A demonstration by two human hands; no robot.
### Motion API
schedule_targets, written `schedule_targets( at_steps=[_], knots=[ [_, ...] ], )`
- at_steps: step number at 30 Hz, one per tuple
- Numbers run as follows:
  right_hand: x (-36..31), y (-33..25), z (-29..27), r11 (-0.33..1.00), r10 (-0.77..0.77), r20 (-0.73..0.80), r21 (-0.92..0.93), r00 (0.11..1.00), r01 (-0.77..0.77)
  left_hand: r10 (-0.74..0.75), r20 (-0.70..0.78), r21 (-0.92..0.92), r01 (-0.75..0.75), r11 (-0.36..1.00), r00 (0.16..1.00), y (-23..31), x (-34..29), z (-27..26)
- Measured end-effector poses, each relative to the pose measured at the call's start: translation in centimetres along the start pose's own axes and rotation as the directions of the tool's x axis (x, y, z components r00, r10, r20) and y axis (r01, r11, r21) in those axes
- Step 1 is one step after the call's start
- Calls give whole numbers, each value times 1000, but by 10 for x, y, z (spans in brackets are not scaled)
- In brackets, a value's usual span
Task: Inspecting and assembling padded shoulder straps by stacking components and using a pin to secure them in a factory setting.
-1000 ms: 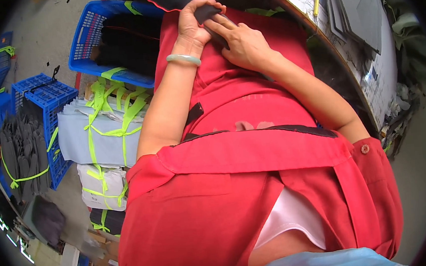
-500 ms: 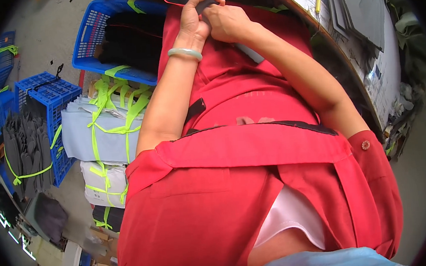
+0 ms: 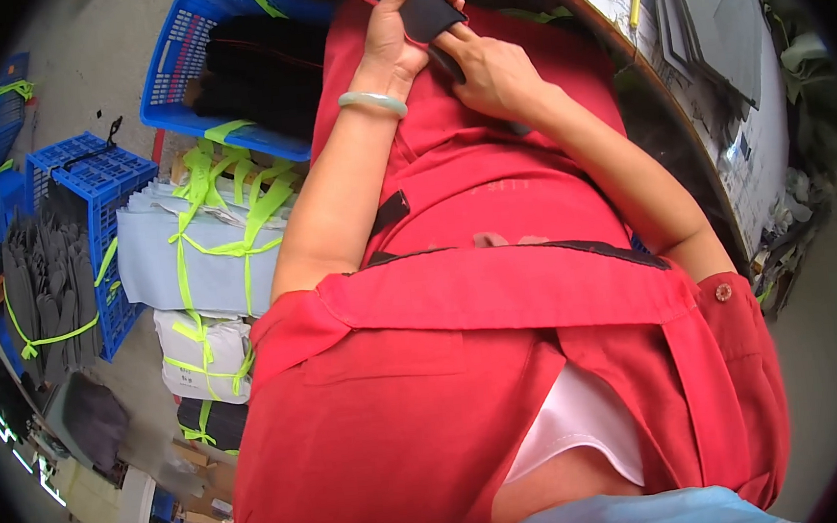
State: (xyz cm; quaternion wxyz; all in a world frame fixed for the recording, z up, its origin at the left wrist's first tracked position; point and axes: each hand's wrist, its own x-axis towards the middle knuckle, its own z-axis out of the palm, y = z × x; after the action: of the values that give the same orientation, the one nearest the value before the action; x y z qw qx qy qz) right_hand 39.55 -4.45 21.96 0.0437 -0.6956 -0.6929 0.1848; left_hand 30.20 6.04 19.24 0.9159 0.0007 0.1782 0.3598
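At the top of the head view, my left hand (image 3: 389, 40) grips a dark fabric piece (image 3: 426, 12) with thin red edging, thumb above and fingertips curled round its far side. A pale green bangle (image 3: 373, 102) circles that wrist. Close beside it, the fingers of my right hand (image 3: 497, 70) are bent against the piece's near corner. A dark object (image 3: 444, 64) shows below these fingers, partly hidden by the hand; its kind cannot be made out. Both hands are over the red apron (image 3: 491, 177) on my lap.
Left of my lap stands a blue crate (image 3: 155, 95) with dark pieces inside. Nearer lie a tied light-blue stack (image 3: 153, 258) and a white bundle (image 3: 180, 354). At right, a worktable (image 3: 741, 172) carries grey sheets (image 3: 714, 22) and a yellow-handled tool (image 3: 635, 8).
My hands have moved slightly apart, with the right one lower and to the right. More of the dark fabric piece now shows between them.
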Motion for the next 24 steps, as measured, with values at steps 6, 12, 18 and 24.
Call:
schedule_targets(
  at_steps=[6,12,18,24],
  knots=[
    [50,-1,-8,998,-4,203,-55,979,15,-114,106,62,107,992,988,4,24,-32],
    [16,-5,-8,1000,1,-27,32,1000,0,-129,174,-57,140,988,976,1,23,-33],
    [18,8,-10,999,-38,-10,31,999,39,-118,39,13,117,993,992,1,11,-17],
    [29,-5,-9,998,24,97,-52,995,-19,-70,65,58,66,996,995,1,27,-49]
  ],
)
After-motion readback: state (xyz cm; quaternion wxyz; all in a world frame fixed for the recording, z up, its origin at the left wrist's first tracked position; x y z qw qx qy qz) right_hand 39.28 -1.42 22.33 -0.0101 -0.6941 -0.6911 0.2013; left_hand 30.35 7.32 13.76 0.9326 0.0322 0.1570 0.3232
